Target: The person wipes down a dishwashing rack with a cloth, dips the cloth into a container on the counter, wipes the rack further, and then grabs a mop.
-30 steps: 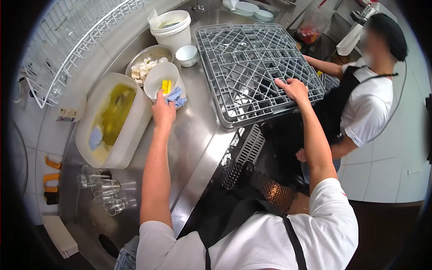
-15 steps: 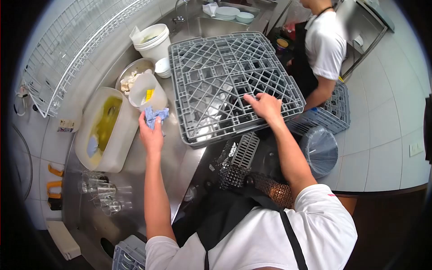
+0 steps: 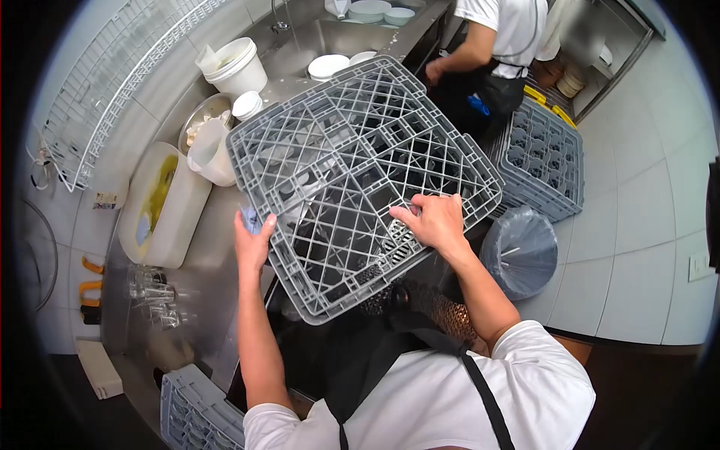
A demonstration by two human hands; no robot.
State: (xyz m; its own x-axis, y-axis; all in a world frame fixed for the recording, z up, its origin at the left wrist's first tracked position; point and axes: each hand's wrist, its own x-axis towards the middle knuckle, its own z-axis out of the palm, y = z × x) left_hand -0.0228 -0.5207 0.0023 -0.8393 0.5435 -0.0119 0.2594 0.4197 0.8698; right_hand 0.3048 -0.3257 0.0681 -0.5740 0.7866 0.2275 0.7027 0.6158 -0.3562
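A grey plastic dish rack with a lattice bottom is held tilted in front of me, over the counter's edge. My right hand grips its near right rim, thumb and finger on the lattice. My left hand is closed on a crumpled blue cloth and rests against the rack's left side. Just beyond that hand stands a translucent plastic tub. Through the lattice I see dark gaps and parts of the counter.
On the steel counter lie several glasses and a long bin of yellowish liquid. A white bucket stands near the sink. To the right are stacked glass racks, a lined trash bin and a co-worker.
The rack has turned and come nearer and to the left. My left hand with the cloth has met its side. The co-worker has shifted, uncovering the stacked racks, and white bowls show by the sink.
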